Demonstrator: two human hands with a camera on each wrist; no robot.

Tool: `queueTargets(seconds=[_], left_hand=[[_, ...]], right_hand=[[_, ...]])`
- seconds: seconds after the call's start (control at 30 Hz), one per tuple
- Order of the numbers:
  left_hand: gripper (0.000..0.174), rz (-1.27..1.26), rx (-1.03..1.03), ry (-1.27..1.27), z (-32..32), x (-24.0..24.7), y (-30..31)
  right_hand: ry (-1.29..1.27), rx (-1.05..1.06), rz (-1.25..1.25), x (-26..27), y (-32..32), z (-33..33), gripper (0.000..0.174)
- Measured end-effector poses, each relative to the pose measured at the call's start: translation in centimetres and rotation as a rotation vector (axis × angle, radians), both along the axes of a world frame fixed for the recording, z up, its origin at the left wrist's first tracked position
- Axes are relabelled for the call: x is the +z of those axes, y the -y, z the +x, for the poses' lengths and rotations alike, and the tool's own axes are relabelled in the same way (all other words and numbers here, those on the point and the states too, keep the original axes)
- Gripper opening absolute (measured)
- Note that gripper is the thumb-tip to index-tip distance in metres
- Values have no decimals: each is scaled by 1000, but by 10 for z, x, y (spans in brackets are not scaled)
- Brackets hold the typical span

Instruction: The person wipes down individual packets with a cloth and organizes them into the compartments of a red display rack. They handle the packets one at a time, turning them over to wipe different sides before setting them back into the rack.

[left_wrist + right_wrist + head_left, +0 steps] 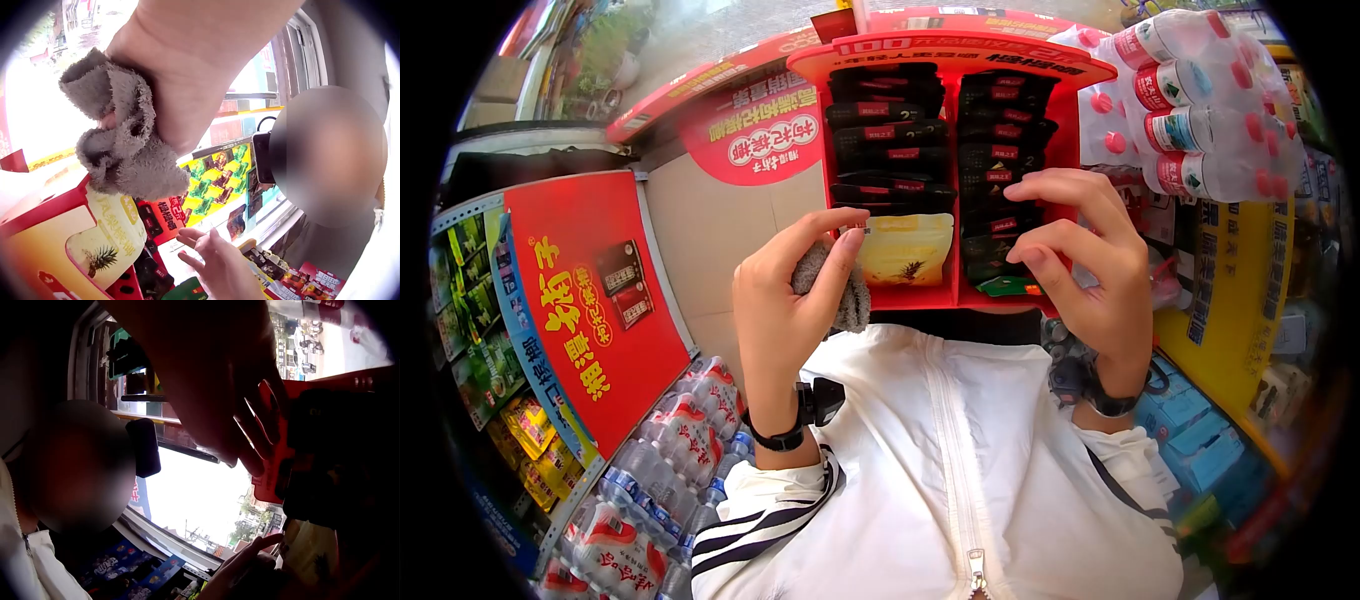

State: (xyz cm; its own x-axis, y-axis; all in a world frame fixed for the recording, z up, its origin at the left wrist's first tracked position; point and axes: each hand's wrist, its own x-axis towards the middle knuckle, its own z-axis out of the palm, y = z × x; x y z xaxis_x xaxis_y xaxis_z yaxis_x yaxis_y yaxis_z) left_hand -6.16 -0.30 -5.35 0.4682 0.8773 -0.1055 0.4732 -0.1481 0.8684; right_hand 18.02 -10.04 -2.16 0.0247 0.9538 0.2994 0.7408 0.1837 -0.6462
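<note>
My left hand (775, 300) holds a grey fuzzy cloth (855, 300) in its curled fingers; the left wrist view shows the crumpled cloth (125, 150) close up. Its thumb and index finger reach to the upper left edge of a yellow pouch (910, 252) with a pineapple picture. That pouch stands at the near end of the left row in a red display box (900, 298). Over the right row, my right hand (1095, 255) has loosely bent, parted fingers and nothing between them. Black packets with red labels (890, 133) fill both rows. A green packet (1007, 287) lies at the near right end.
Shrink-wrapped bottles (1190, 110) are stacked at the back right. On the left stand a red sign panel (585, 300), bottle packs (650, 480) and racks of yellow bags (535, 440). Blue boxes (1190, 430) sit low on the right. A beige surface (690, 220) adjoins the display box.
</note>
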Motion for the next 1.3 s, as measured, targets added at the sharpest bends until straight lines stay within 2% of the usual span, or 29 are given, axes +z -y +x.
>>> queueTargets(seconds=[0.1, 0.17, 0.47, 0.5, 0.57, 0.63, 0.7, 0.83, 0.93, 1.17, 1.3], left_hand=[[11, 60, -36, -46, -1, 9, 1], [11, -84, -75, -38, -6, 13, 4], [12, -185, -401, -25, -33, 37, 1], [12, -184, -400, -27, -33, 37, -1], [14, -129, -261, -5, -30, 37, -2], [19, -40, -37, -46, -22, 34, -4], [22, 47, 2, -136, -19, 27, -11], [28, 83, -91, -218, -17, 16, -15], [44, 106, -167, -230, -19, 6, -13], [46, 31, -119, -231, -18, 0, -10], [42, 59, -180, -223, -18, -2, -11]], right_hand=[[-65, -61, 0, -4, -4, -17, 7], [-70, -60, 24, -7, -10, -26, 7], [62, -2, -94, -19, -20, -59, 15], [79, -8, -97, -19, -21, -61, 17], [98, 8, -141, -18, -21, -64, 14], [119, 22, -185, -15, -19, -65, 13], [102, 134, -254, -11, -16, -66, 10], [79, 99, -206, -12, -14, -67, 16], [63, 87, -182, -9, -15, -64, 17], [76, 115, -167, -7, -15, -62, 14], [79, 50, -154, -8, -17, -58, 13]])
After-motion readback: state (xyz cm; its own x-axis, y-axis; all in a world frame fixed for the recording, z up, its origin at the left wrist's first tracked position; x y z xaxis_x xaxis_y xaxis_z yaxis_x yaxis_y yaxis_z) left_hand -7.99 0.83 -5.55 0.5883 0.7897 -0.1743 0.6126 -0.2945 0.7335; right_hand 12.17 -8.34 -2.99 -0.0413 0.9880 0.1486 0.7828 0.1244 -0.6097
